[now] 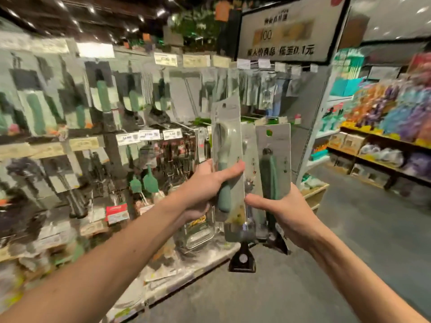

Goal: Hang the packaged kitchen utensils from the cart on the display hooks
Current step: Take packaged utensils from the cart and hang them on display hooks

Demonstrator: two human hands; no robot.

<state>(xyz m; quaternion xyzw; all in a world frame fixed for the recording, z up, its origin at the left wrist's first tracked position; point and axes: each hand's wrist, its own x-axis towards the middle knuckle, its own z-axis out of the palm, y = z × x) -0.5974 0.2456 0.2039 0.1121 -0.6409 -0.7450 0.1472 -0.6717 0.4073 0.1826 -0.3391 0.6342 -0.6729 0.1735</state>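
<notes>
Mid-aisle, left hand (pixel 206 185) holds pale-handled pack (pixel 227 138) (right hand (pixel 288 210): dark-handled pack (pixel 277 145)).

Hands in view: 2, the left hand (pixel 205 183) and the right hand (pixel 284 206). Packaged utensils held up: 3, logged as left pack (pixel 227 145), middle pack (pixel 249 150), right pack (pixel 276 145). Overhead sign (pixel 286 31): 1; hanging stock and price labels (pixel 165 59) on the display wall (pixel 179 96) too blurred to count.

3 carded utensil packs were held upright, fanned side by side. The left pack (pixel 229 127) showed a pale green tool with a teal handle. The middle pack (pixel 250 148) was mostly covered. The right pack (pixel 279 141) carried a dark green handle.
</notes>
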